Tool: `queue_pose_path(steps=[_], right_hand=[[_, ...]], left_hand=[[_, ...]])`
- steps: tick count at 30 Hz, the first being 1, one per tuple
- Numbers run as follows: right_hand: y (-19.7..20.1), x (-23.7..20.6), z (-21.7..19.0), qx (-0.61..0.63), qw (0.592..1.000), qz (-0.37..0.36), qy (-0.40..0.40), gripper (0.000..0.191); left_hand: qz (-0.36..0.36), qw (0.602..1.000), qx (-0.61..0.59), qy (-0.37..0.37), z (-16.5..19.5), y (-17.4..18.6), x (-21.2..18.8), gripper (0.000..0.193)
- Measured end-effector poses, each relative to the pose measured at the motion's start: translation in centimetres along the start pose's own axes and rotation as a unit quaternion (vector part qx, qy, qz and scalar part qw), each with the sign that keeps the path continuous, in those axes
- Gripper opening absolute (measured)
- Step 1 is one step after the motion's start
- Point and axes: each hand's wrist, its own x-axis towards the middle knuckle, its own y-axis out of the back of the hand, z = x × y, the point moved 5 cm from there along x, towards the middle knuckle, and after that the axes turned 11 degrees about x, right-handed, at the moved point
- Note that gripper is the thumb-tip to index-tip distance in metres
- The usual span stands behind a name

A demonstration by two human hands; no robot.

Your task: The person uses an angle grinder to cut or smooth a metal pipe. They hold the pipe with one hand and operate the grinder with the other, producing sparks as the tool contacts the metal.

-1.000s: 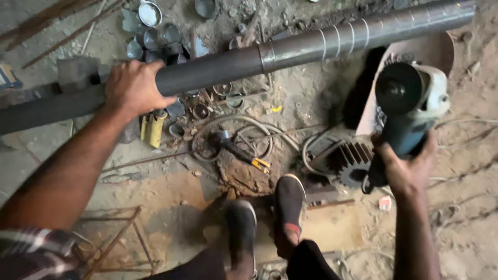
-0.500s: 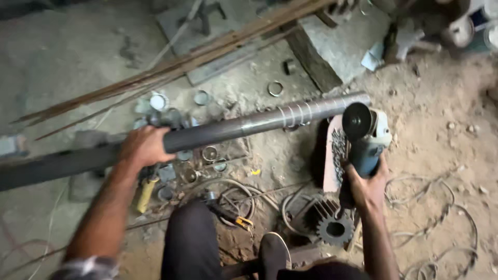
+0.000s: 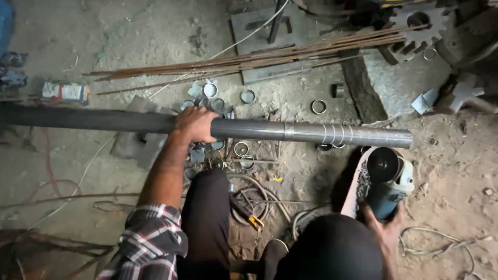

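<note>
A long dark metal pipe [image 3: 311,133] lies across the view, with pale marked rings near its right end. My left hand [image 3: 195,124] grips it around the middle, fingers wrapped over the top. My right hand [image 3: 385,223] holds a blue and white angle grinder [image 3: 388,179] by its body, the disc end pointing up just below the pipe's right end, not touching it. My knees in dark trousers fill the lower middle.
Several short cut metal rings [image 3: 248,96] lie scattered on the dirt floor around the pipe. A bundle of thin rusty rods [image 3: 259,59] lies behind it. A large gear [image 3: 417,23] sits top right. Cables [image 3: 259,199] coil by my knees.
The view has tilted and shifted; the pipe now lies level. My left hand stays gripped on it. The grinder has dropped lower, under the pipe's right end.
</note>
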Motion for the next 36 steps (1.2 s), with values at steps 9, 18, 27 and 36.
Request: queue_pose_path(steps=[9, 18, 27, 36], right_hand=[[0.6, -1.2, -5.4, -0.057, 0.997, 0.045, 0.024, 0.078], [0.8, -1.8, -1.4, -0.047, 0.997, 0.018, 0.05, 0.077], [1.2, 0.7, -0.1, -0.122, 0.99, 0.074, -0.02, 0.09], [-1.0, 2.3, -0.3, -0.123, 0.991, 0.053, 0.013, 0.076]], left_hand=[[0.018, 1.0, -0.024, 0.004, 0.5, 1.3, -0.6, 0.071], [0.049, 0.998, -0.026, -0.022, -0.1, 0.3, -1.0, 0.062], [0.034, 0.999, -0.023, 0.003, 0.6, 0.3, -1.7, 0.075], [-0.154, 0.988, 0.006, 0.019, 1.0, -1.6, 1.7, 0.1]])
